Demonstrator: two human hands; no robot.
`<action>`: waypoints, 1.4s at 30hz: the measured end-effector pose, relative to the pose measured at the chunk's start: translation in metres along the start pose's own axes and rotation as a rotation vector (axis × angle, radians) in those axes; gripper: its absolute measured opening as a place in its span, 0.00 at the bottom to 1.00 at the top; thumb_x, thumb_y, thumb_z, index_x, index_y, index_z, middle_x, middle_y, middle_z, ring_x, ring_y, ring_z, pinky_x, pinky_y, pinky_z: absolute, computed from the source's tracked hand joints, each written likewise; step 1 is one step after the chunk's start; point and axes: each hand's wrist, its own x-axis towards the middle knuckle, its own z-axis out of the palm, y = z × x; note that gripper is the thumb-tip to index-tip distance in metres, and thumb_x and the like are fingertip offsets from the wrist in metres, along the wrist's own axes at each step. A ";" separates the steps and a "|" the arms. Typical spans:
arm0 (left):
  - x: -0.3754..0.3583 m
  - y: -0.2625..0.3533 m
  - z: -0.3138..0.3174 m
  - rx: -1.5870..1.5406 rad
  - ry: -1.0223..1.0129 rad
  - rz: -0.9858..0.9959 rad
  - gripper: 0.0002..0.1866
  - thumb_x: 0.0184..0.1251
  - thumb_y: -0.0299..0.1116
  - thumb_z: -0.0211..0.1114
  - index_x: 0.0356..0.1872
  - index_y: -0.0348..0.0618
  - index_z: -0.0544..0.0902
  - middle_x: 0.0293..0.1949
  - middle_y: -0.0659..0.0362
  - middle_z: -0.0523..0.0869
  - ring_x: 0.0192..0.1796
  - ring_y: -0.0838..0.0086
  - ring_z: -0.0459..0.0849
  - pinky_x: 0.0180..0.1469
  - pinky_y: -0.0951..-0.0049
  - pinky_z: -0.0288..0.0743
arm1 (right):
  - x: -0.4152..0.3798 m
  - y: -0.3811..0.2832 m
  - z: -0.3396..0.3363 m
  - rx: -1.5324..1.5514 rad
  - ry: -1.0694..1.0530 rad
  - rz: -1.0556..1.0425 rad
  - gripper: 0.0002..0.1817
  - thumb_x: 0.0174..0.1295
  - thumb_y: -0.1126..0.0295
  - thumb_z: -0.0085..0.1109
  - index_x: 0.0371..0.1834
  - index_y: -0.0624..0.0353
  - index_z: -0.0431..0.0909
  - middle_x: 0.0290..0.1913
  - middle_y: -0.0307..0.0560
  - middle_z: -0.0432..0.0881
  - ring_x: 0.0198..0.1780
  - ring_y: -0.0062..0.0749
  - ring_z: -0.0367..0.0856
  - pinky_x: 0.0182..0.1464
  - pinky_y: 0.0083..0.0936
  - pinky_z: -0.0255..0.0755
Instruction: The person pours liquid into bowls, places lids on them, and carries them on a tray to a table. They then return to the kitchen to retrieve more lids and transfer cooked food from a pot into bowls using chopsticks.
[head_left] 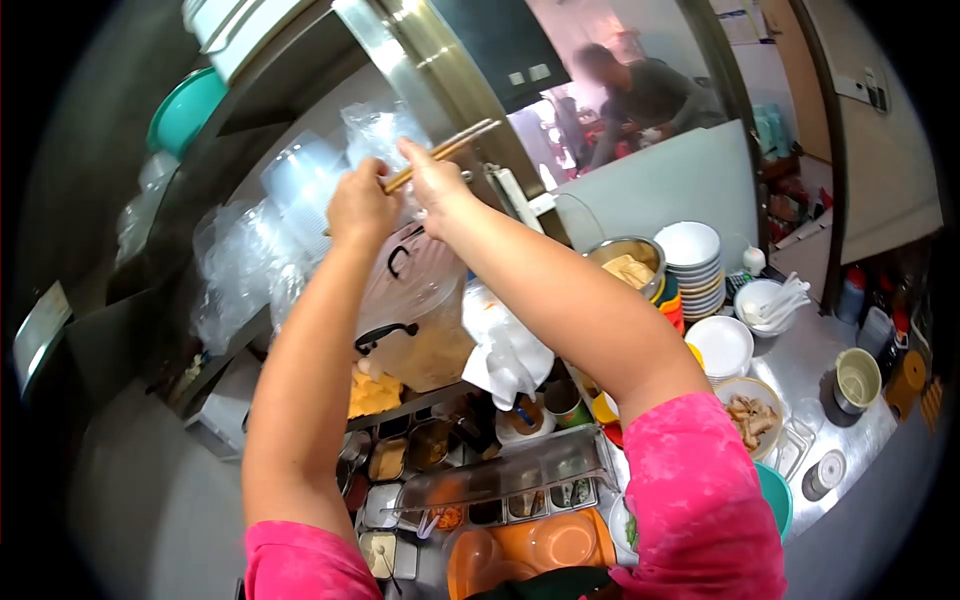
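Note:
Both arms are raised toward a shelf of plastic packaging. My left hand [362, 202] is closed around the lower part of a pair of wooden chopsticks [468, 138]. Close beside it, my right hand [434, 186] has its thumb up against the same chopsticks; its other fingers are mostly hidden. The chopsticks slant up to the right, tips free in the air. Just behind the hands are a clear plastic bag [372, 128] and a stack of clear plastic containers [303, 178]. Below them sits a large plastic-wrapped bundle [425, 300] with black handles.
Steel pans of ingredients [388, 458] and an orange tray [590, 535] lie below. To the right are stacked white bowls [690, 250], a bowl of meat pieces [752, 415] and a ladle-filled white bowl [768, 305]. Another person [645, 100] bends beyond the glass.

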 end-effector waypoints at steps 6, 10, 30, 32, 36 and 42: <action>-0.031 -0.013 -0.041 -0.587 -0.106 -0.040 0.09 0.47 0.30 0.64 0.23 0.33 0.77 0.19 0.65 0.76 0.26 0.84 0.72 0.27 0.83 0.65 | -0.018 0.018 0.005 0.098 0.068 -0.112 0.46 0.43 0.30 0.50 0.45 0.69 0.66 0.33 0.44 0.71 0.35 0.25 0.69 0.41 0.22 0.65; -0.014 -0.046 -0.075 -0.625 0.344 0.038 0.13 0.47 0.34 0.69 0.27 0.38 0.75 0.26 0.63 0.76 0.25 0.82 0.70 0.28 0.81 0.65 | -0.004 0.037 -0.004 0.238 0.023 -0.111 0.42 0.47 0.33 0.50 0.42 0.70 0.67 0.29 0.42 0.69 0.31 0.22 0.67 0.35 0.19 0.65; -0.011 -0.046 -0.118 -1.591 0.073 -0.599 0.13 0.60 0.38 0.57 0.40 0.42 0.74 0.33 0.59 0.79 0.23 0.77 0.77 0.23 0.77 0.73 | -0.051 0.032 0.060 -0.033 -0.262 -0.803 0.23 0.51 0.62 0.61 0.46 0.66 0.71 0.43 0.52 0.76 0.46 0.35 0.74 0.50 0.27 0.65; -0.028 -0.104 -0.127 -1.668 -0.247 -0.579 0.15 0.62 0.38 0.53 0.47 0.42 0.71 0.40 0.58 0.77 0.26 0.79 0.78 0.19 0.81 0.72 | -0.066 0.025 0.067 -0.037 -0.326 -0.891 0.23 0.51 0.62 0.59 0.47 0.65 0.71 0.43 0.53 0.75 0.46 0.39 0.73 0.50 0.29 0.65; -0.080 -0.120 -0.150 -1.669 -0.162 -0.306 0.20 0.63 0.41 0.51 0.53 0.43 0.66 0.46 0.55 0.74 0.40 0.73 0.77 0.35 0.75 0.75 | -0.109 0.010 0.080 -0.406 -0.342 -1.304 0.26 0.53 0.59 0.57 0.51 0.62 0.65 0.46 0.54 0.73 0.46 0.48 0.71 0.50 0.36 0.64; -0.188 -0.111 -0.154 -1.835 0.227 -0.614 0.25 0.63 0.48 0.49 0.56 0.45 0.64 0.55 0.54 0.68 0.54 0.65 0.69 0.54 0.63 0.68 | -0.173 0.046 0.091 -0.143 -0.826 -0.797 0.28 0.55 0.56 0.55 0.53 0.61 0.59 0.46 0.54 0.69 0.46 0.41 0.70 0.50 0.33 0.63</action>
